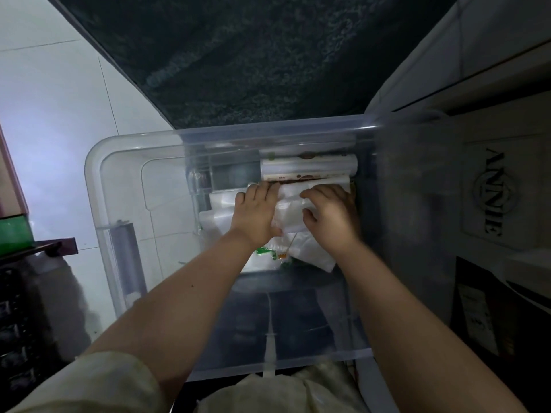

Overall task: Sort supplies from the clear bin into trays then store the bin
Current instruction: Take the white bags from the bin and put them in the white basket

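A large clear plastic bin (98, 162) stands on the white floor below me. Inside, at its far right, lies a heap of white and clear plastic bags (290, 204), with a roll of plastic bags in a printed sleeve (307, 168) just beyond it. Both my hands reach down into the bin. My left hand (256, 213) lies on the heap's left part, fingers bent over a bag. My right hand (331, 216) grips the heap's right part. A green-printed packet (264, 251) shows under my left wrist. A grey roll (125, 257) leans against the bin's near left wall.
A dark green rug (253, 55) lies beyond the bin. A white cabinet (462, 55) and a dark box printed "ANNIE" (492, 195) stand close on the right. A dark shelf with a green box (15, 234) is at the left. White floor tiles (44, 114) lie left of the bin.
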Demonstrator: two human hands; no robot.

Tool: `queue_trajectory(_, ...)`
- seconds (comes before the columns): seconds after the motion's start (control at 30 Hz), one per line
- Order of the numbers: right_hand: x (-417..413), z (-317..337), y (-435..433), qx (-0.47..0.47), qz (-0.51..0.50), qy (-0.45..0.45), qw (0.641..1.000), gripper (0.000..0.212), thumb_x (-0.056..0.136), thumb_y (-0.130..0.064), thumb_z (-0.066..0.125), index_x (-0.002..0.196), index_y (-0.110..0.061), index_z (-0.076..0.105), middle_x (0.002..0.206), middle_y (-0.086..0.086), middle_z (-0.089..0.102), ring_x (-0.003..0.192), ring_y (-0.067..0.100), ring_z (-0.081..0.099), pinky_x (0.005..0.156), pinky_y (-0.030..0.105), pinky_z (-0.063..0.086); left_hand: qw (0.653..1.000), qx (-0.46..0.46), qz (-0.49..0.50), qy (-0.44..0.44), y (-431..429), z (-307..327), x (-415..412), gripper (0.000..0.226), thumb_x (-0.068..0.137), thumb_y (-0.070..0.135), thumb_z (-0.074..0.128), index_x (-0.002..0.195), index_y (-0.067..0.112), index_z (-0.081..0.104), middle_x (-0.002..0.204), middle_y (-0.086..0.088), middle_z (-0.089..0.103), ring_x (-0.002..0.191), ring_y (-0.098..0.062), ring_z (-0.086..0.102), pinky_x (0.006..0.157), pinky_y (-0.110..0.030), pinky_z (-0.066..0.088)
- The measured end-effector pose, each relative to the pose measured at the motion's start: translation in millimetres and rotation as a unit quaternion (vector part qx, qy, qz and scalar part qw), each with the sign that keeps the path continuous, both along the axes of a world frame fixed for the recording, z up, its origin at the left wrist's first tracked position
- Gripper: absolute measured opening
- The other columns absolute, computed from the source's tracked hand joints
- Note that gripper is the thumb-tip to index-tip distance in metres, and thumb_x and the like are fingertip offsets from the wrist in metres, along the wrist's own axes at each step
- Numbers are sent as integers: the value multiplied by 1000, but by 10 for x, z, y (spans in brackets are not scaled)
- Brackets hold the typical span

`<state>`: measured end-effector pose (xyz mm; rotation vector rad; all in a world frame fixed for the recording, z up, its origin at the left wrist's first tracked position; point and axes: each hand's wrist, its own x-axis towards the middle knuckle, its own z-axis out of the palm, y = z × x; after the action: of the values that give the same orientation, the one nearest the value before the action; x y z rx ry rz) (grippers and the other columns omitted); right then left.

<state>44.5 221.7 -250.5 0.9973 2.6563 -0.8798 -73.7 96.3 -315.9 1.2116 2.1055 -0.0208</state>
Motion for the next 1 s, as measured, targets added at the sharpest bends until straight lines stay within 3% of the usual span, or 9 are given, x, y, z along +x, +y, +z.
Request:
queue_trajectory(0.23,90,78,-25,-1,26,-6,1000,30,72,-7,69,102,-11,69,100,9,68,97,33,58,84,43,47,999,-24,17,38,33,88,87,104,54,62,78,137,20,32,127,-8,40,117,-29,33,102,-40,20)
queue_trajectory(0.5,220,252,-95,8,16,0,1000,28,70,-5,69,98,-10,69,96,11,68,94,36,58,81,47,48,993,92,69,15,-186,343,144,63,68,34,74,125,19,53,113,-10,54,106,-34,48,90,-42,37)
queue_trajectory(0.6,318,276,-122,16,13,7,1000,28,69,-5,70,96,-10,69,94,10,68,92,35,59,80,45,49,993,78,85,11,-190,374,213,59,65,26,74,120,21,54,115,-9,50,103,-32,47,87,-41,36)
queue_trajectory(0.7,399,323,-154,16,15,5,1000,28,70,-6,71,97,-10,69,95,10,68,93,35,59,81,44,49,997,45,55,20,-153,405,302,54,66,24,70,116,21,49,110,-5,58,103,-30,48,85,-40,33)
queue_trajectory(0.8,462,439,-177,17,24,5,1000,28,68,-4,70,96,-9,70,94,11,68,92,36,59,79,45,49,998,17,62,-5,-110,471,379,58,72,16,67,126,18,43,113,-8,58,103,-32,51,85,-40,39)
queue_trajectory(1.0,516,1043,-213,50,59,25,997,28,68,-4,70,96,-9,69,96,11,67,93,35,59,80,42,44,1000,-3,22,3,-141,998,363,43,79,16,63,121,16,52,112,-10,56,100,-31,54,74,-36,43)
